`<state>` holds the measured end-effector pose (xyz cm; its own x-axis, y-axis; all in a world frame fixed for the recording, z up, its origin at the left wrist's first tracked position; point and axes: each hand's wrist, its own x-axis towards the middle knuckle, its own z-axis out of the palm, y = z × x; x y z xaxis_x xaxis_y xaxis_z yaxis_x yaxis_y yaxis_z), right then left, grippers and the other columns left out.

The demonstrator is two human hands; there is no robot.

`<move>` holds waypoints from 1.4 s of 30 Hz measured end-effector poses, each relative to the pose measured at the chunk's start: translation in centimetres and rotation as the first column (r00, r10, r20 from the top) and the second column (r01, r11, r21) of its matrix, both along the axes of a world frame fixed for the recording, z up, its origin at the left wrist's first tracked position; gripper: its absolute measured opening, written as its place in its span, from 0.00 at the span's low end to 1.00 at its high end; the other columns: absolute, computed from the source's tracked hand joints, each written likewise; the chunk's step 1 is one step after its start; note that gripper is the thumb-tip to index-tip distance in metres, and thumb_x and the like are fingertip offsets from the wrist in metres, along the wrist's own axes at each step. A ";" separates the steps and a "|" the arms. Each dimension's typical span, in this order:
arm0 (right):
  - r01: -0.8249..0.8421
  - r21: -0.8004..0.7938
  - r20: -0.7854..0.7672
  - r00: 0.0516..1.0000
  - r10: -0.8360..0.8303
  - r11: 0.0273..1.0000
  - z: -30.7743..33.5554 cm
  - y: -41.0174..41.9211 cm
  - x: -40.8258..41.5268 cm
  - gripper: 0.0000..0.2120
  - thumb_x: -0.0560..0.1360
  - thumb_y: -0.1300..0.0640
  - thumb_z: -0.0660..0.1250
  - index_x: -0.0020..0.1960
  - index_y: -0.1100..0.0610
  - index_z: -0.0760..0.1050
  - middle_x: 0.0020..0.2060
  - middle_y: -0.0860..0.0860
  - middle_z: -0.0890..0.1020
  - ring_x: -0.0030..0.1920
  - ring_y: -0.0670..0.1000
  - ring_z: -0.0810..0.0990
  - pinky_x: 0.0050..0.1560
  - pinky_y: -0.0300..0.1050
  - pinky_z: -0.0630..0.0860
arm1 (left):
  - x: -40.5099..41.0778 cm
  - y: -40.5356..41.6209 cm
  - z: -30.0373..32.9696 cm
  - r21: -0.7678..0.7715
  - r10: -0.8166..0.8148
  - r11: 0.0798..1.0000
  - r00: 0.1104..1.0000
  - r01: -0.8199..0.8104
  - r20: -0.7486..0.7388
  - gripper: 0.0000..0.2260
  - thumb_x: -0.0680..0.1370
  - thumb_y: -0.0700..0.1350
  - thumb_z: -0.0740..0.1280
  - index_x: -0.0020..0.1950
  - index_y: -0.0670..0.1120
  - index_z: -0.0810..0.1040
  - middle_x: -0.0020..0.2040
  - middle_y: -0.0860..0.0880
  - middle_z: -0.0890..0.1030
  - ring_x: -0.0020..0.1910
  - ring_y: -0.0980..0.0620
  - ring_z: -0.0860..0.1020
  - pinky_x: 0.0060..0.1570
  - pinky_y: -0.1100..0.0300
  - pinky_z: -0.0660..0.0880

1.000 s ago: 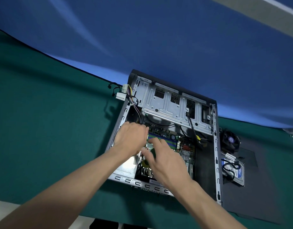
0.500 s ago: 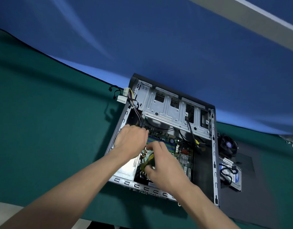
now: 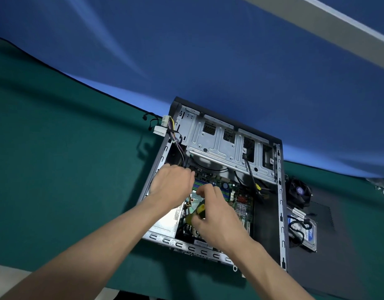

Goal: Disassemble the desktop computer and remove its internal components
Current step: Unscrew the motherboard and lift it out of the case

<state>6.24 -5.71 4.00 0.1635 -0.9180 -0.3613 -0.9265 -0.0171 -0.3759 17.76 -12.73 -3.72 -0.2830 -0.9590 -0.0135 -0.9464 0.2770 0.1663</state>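
A: Where does the open grey metal desktop computer case [image 3: 216, 185] lie?

B: On its side on the green cloth-covered worktop [image 3: 63, 169], near the far edge where the blue backdrop [image 3: 208, 50] begins. Its open side faces up, showing the green motherboard [image 3: 234, 198] in the middle and the silver metal drive cage [image 3: 225, 146] at the far end.

A: And the hands?

B: Both are inside the case, close together over the motherboard's left part. The right hand [image 3: 219, 221] has its fingers curled round a screwdriver with a yellow and black handle [image 3: 196, 213]; the handle shows between thumb and fingers, and its tip is hidden. The left hand [image 3: 171, 189] sits by the case's left wall, knuckles up, fingers bent down into the case. What they touch is hidden, so I cannot tell whether it holds anything.

A: Anything hanging out of the case?

B: A bundle of coloured wires with white plastic plugs [image 3: 162, 126] drapes over the far left corner of the case onto the worktop.

A: What lies beside it?

B: To the right, a flat dark grey side panel [image 3: 346, 245] lies on the worktop, just beside the case. On it rest a black cooling fan [image 3: 299, 192] nearer the far edge and a silver hard drive with a blue label [image 3: 305, 232] nearer us, black cable looped across the drive.
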 end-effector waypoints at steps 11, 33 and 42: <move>-0.002 -0.012 -0.008 1.000 0.002 1.000 0.2 -0.1 -0.3 0.10 0.78 0.49 0.58 0.58 0.51 0.65 0.53 0.49 0.75 0.48 0.55 0.76 0.47 0.49 0.72 | 0.0 0.0 0.0 -0.005 0.005 1.000 1.000 -0.005 -0.005 0.20 0.82 0.49 0.47 0.44 0.48 0.78 0.41 0.48 0.82 0.41 0.47 0.79 0.50 0.55 0.68; 0.062 -0.044 -0.045 0.997 -0.064 0.997 -0.2 -0.2 -0.4 0.07 0.76 0.51 0.59 0.53 0.51 0.70 0.49 0.47 0.77 0.46 0.54 0.77 0.45 0.47 0.72 | -0.1 -0.1 -0.1 -0.002 0.006 1.000 1.000 -0.006 0.010 0.20 0.82 0.48 0.46 0.42 0.49 0.77 0.40 0.49 0.82 0.40 0.48 0.78 0.48 0.56 0.67; 0.004 -0.002 0.054 0.999 -0.004 1.000 -0.1 0.0 -1.0 0.08 0.76 0.56 0.60 0.54 0.50 0.67 0.50 0.46 0.71 0.43 0.51 0.72 0.41 0.45 0.65 | -0.1 0.0 0.0 -0.001 -0.001 1.000 1.000 0.001 0.017 0.20 0.82 0.48 0.46 0.43 0.48 0.76 0.41 0.49 0.82 0.41 0.47 0.78 0.49 0.55 0.67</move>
